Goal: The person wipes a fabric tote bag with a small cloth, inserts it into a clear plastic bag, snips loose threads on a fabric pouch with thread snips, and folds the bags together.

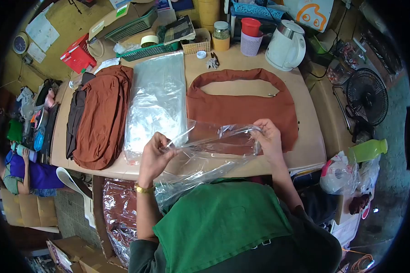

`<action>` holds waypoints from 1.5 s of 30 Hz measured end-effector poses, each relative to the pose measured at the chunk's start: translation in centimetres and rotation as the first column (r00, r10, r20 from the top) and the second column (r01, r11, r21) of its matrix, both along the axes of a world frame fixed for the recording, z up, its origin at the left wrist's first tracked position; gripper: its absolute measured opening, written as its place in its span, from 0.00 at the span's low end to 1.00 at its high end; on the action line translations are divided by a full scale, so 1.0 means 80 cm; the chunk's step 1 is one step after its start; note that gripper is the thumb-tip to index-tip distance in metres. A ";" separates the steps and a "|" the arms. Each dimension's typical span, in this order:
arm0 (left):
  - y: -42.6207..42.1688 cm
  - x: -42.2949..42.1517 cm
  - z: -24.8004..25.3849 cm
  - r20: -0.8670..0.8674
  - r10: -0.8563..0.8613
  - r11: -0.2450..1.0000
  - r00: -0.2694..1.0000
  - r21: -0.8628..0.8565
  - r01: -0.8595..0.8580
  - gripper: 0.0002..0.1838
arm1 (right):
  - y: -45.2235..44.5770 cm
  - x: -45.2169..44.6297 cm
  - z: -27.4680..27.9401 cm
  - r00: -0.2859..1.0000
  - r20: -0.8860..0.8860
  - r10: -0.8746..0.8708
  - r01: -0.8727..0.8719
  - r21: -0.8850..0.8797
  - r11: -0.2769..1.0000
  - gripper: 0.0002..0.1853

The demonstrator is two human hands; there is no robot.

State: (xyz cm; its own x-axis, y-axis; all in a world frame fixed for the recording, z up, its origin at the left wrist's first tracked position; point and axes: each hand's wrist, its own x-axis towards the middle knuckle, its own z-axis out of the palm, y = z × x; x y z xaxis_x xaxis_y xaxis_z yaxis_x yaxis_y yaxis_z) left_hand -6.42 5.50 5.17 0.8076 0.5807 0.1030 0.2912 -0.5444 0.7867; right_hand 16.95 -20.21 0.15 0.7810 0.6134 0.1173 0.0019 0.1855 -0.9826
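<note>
Between my two hands a clear plastic bag [218, 144] is stretched, its mouth edge held up over the front of a rust-brown fabric bag [241, 109]. My left hand [157, 152] pinches one side of the plastic. The other side is gripped by the fingers of my right hand [266, 136]. The plastic's lower part hangs over the table edge onto my green apron [223, 218]. The fabric bag lies flat, its handle loop away from me. Left of it sits a stack of clear plastic bags [157, 100], and further left a pile of rust-brown bags [105, 118].
Along the table's back stand baskets, a jar [221, 35], a purple cup [251, 44] and a white kettle [285, 45]. A black fan [367, 96] is at the right. Plastic-wrapped goods [119, 214] fill a box below the table's left side. Another person [32, 170] is at the far left.
</note>
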 end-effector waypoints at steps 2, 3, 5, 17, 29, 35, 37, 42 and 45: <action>0.003 -0.012 0.012 0.238 -0.086 0.831 0.967 -0.518 0.202 0.12 | -0.003 -0.002 0.020 0.988 -0.142 0.067 -0.064 0.024 0.998 0.17; -0.001 -0.015 0.034 0.182 -0.137 0.782 0.974 -0.584 0.219 0.11 | -0.008 0.001 0.027 0.973 -0.156 0.169 -0.164 0.048 0.985 0.22; 0.016 -0.019 0.007 0.126 -0.138 0.814 0.982 -0.550 0.185 0.10 | -0.012 0.002 0.043 0.910 -0.294 0.291 -0.244 0.186 0.952 0.23; 0.013 0.100 -0.022 -0.381 0.008 0.999 0.925 0.039 0.007 0.24 | -0.060 0.066 -0.058 0.999 0.050 0.002 0.009 -0.203 0.979 0.19; -0.002 0.184 -0.079 0.192 0.161 0.779 0.968 0.577 -0.244 0.34 | -0.059 0.052 -0.049 0.990 0.138 -0.038 0.059 -0.158 0.986 0.05; 0.058 0.198 -0.094 0.048 -0.072 0.908 0.996 -0.409 0.085 0.28 | -0.061 0.053 -0.050 0.993 0.114 -0.039 0.052 -0.114 0.992 0.05; 0.047 0.187 -0.098 0.092 -0.056 0.926 0.994 -0.369 0.086 0.27 | -0.063 0.053 -0.050 0.994 0.107 -0.031 0.042 -0.102 0.994 0.04; 0.029 0.183 -0.061 -0.080 0.236 0.966 0.969 -0.088 -0.242 0.34 | -0.059 0.054 -0.050 0.991 0.133 -0.027 0.044 -0.125 0.991 0.05; 0.060 0.199 -0.046 -0.267 0.085 0.981 0.960 -0.147 -0.128 0.37 | -0.061 0.058 -0.053 0.993 0.114 -0.016 0.032 -0.138 0.990 0.05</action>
